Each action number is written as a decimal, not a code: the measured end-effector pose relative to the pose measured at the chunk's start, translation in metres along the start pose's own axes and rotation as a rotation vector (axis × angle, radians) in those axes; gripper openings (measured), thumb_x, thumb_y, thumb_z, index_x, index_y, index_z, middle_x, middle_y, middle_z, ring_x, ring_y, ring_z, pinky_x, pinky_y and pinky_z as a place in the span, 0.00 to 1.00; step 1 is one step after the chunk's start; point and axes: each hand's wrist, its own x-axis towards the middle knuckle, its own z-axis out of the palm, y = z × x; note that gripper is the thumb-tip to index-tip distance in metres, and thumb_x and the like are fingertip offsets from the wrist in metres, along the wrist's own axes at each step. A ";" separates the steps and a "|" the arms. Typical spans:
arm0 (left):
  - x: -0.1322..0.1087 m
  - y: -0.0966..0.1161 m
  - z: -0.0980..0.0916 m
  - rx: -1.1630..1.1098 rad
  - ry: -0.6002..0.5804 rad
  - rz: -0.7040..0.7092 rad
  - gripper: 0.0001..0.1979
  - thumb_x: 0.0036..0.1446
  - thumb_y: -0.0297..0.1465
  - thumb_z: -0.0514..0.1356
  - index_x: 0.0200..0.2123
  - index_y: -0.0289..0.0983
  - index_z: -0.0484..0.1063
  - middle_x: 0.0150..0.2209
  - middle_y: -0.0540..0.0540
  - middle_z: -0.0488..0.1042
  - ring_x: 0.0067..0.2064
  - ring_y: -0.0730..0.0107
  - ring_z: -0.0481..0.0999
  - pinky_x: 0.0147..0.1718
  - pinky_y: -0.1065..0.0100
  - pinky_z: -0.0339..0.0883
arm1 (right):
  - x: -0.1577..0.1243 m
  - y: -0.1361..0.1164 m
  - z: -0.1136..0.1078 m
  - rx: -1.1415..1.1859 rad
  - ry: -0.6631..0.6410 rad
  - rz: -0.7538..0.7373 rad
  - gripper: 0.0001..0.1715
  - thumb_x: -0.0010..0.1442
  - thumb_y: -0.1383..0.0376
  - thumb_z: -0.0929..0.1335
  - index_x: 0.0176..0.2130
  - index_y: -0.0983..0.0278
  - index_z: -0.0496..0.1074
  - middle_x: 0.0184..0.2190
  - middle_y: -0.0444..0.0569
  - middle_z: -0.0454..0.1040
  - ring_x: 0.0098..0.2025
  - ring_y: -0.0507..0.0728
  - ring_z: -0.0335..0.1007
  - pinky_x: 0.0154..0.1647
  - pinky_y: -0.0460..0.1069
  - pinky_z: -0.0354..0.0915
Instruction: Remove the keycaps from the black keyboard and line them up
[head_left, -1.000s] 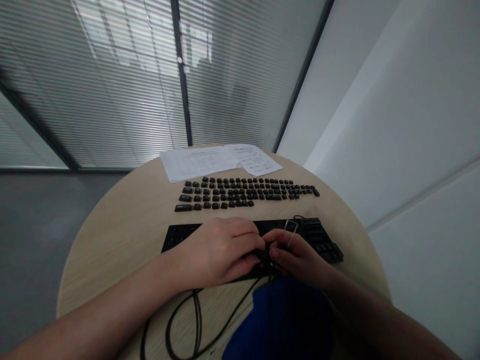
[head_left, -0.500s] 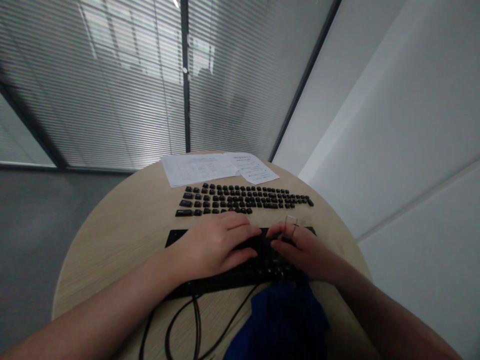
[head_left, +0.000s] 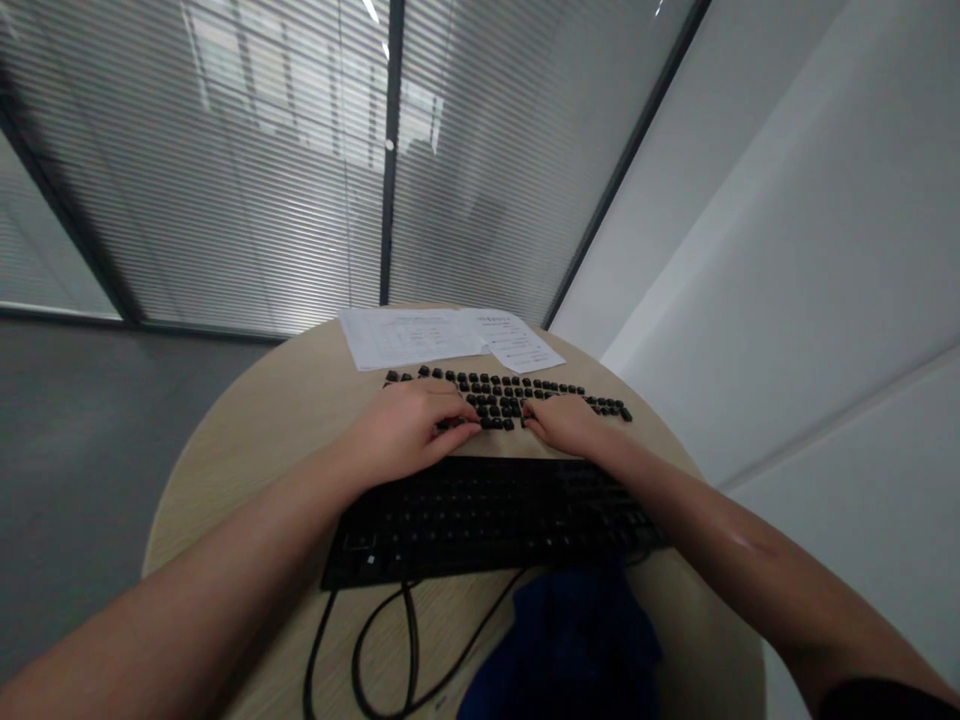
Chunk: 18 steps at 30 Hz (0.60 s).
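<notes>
Black loose keycaps (head_left: 491,400) lie in several rows across the table. My left hand (head_left: 412,425) reaches over their left part, thumb and fingers closing at a keycap in the front row. It covers some of the keycaps beneath. My right hand (head_left: 564,422) is at the front rows farther right, fingertips pinched at a dark keycap (head_left: 526,412). Nearer to me is the black keyboard (head_left: 480,515), partly under my forearms. Its rows look dark and raised, but the right end is too shadowed to make out.
Printed paper sheets (head_left: 420,338) lie at the far edge of the round wooden table (head_left: 225,440). A black cable (head_left: 411,640) loops in front of the keyboard, beside a dark blue cloth (head_left: 562,640). Blinds (head_left: 247,200) and a white wall (head_left: 787,250) stand beyond.
Both hands have moved forward from the keyboard to the loose keycaps. The clear wire-like tool at my right fingers no longer shows. The view has shifted slightly left.
</notes>
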 end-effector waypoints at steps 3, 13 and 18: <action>0.001 -0.001 -0.001 -0.020 0.009 0.009 0.11 0.69 0.35 0.60 0.41 0.38 0.81 0.36 0.45 0.81 0.38 0.64 0.79 0.38 0.65 0.70 | 0.003 -0.001 0.003 -0.001 0.002 -0.007 0.18 0.74 0.56 0.62 0.54 0.61 0.75 0.47 0.57 0.84 0.49 0.67 0.81 0.48 0.55 0.71; 0.002 -0.003 -0.003 -0.056 0.003 0.002 0.11 0.68 0.36 0.60 0.40 0.39 0.81 0.36 0.46 0.80 0.37 0.65 0.79 0.38 0.65 0.70 | 0.009 -0.002 0.003 -0.007 -0.007 -0.023 0.17 0.72 0.56 0.65 0.52 0.59 0.79 0.47 0.55 0.84 0.51 0.66 0.81 0.49 0.54 0.71; 0.002 -0.002 -0.005 -0.067 0.006 0.000 0.11 0.68 0.36 0.59 0.39 0.39 0.81 0.36 0.45 0.80 0.37 0.65 0.79 0.37 0.65 0.69 | 0.006 -0.001 0.003 -0.013 -0.011 -0.024 0.18 0.72 0.57 0.65 0.51 0.60 0.80 0.47 0.57 0.84 0.51 0.66 0.81 0.50 0.54 0.71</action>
